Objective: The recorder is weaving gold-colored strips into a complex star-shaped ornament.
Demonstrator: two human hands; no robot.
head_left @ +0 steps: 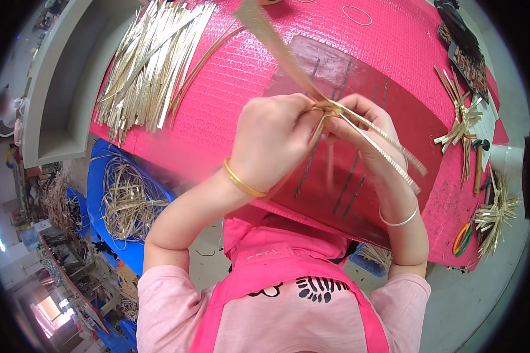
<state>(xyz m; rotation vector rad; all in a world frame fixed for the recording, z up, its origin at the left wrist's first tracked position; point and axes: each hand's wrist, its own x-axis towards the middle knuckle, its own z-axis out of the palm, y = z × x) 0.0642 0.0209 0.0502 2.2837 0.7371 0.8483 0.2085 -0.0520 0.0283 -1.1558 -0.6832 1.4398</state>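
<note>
My left hand [275, 134] and my right hand [368, 129] meet over a dark red mat [424, 130] marked with black lines. Flat gold strips [376, 136] are pinched between the fingertips of both hands, crossing in a small fold or knot. One long strip rises from the crossing toward the upper left, its far end blurred. Two more lengths slant down to the right across my right hand. Some of the crossing is hidden by my fingers.
A thick bundle of gold strips [150, 67] lies at the left on the pink table cover [229, 88], beside a grey box [53, 88]. Tangled strips fill a blue bin [94, 194] below. Tied gold bunches [465, 120], a hammer [478, 167] and coloured loops [462, 240] line the right edge.
</note>
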